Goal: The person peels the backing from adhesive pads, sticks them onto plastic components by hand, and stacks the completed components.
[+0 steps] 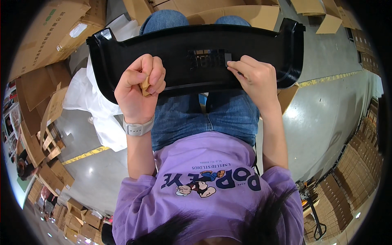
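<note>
Two hands work on one black tray (122,57) that lies across my lap, its long axis running left to right, ends curling up at each side. Nearest me, my left hand (136,87) is clenched around a small tan block (145,85), pale like wood or cardboard, and rests on the tray's near edge, left of centre. My right hand (253,79) lies flat with fingertips (233,65) pressed to a small square tab just right of the gridded patch (206,59) in the tray's middle; it holds nothing that I can see. So the patch lies between my hands, closer to the right one. The tray is smooth, hard, faintly glossy plastic with a raised rim. Under it, blue denim. Beyond my knees, flattened brown cartons (228,12) lean together, matte and creased, and white plastic sheeting (87,96) bunches on the grey floor to my left.
</note>
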Action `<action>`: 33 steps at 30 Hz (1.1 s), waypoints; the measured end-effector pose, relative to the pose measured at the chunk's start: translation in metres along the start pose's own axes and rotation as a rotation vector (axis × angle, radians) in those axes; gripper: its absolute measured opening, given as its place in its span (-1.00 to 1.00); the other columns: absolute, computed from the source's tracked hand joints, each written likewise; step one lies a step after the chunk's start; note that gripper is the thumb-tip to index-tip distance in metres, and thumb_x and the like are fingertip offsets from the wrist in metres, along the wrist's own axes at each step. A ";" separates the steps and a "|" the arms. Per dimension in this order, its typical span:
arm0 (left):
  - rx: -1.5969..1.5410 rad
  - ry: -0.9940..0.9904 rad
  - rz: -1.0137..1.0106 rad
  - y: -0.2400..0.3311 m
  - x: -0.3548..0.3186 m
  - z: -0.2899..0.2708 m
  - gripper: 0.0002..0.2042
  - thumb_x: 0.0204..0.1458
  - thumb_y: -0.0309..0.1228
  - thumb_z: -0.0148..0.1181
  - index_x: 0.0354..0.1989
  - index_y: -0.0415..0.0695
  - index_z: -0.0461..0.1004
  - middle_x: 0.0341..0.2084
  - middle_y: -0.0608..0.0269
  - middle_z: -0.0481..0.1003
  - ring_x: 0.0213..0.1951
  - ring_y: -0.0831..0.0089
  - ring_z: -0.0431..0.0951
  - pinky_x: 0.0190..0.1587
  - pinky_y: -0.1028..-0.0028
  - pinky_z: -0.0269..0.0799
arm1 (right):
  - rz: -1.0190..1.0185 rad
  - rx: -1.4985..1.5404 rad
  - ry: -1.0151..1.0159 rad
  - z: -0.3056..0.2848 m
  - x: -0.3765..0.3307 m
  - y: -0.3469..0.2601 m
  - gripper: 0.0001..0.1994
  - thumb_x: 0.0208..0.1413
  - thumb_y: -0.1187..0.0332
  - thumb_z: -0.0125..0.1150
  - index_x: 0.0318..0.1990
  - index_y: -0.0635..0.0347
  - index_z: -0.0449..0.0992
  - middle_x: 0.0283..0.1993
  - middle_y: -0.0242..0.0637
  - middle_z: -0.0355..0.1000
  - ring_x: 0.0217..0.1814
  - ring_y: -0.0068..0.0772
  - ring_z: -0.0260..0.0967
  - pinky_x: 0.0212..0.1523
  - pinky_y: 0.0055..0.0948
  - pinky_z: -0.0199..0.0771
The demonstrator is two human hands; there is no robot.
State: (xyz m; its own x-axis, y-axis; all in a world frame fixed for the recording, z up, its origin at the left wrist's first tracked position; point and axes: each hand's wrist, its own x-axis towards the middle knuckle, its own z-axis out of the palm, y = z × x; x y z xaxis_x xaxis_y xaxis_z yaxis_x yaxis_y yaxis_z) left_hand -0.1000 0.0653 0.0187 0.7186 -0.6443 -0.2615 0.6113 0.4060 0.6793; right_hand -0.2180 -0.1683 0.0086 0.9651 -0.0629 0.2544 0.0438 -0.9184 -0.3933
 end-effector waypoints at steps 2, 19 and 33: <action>-0.001 -0.003 -0.005 -0.003 0.002 0.000 -0.84 -0.17 -0.38 -0.15 -0.69 -0.06 0.07 -0.70 0.32 0.18 -0.69 0.64 -0.01 -0.66 0.60 -0.10 | 0.008 0.009 -0.010 0.000 -0.001 0.002 -0.94 -0.16 0.43 0.31 -0.47 0.14 0.56 -0.57 -0.34 0.33 -0.57 -0.33 0.39 -0.59 -0.45 0.33; 1.070 0.129 0.419 0.013 -0.004 0.017 -0.82 0.06 -0.35 0.14 -0.48 -0.21 0.50 -0.71 0.24 0.39 -0.64 0.46 0.41 -0.57 0.48 0.26 | 0.027 -0.001 -0.249 -0.015 0.014 -0.006 -0.65 -0.06 0.46 0.14 -0.03 0.06 0.51 -0.48 -0.20 0.42 -0.44 -0.13 0.41 -0.42 -0.24 0.40; 1.703 -0.758 0.530 0.038 -0.008 0.024 -0.77 -0.18 -0.30 0.25 -0.64 -0.18 0.40 -0.63 0.10 0.41 -0.47 0.08 0.47 -0.46 0.23 0.34 | 0.382 0.731 0.342 -0.119 0.002 -0.021 -0.88 0.07 0.51 0.09 -0.37 0.32 0.57 -0.64 -0.56 0.23 -0.61 -0.79 0.06 -0.60 -0.71 -0.04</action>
State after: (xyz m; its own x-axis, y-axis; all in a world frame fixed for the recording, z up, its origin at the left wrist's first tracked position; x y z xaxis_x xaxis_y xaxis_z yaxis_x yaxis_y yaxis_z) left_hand -0.0908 0.0707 0.0631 0.1373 -0.9792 0.1494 -0.8350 -0.0333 0.5493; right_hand -0.2481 -0.1962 0.1226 0.8226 -0.5342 0.1948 0.0021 -0.3397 -0.9405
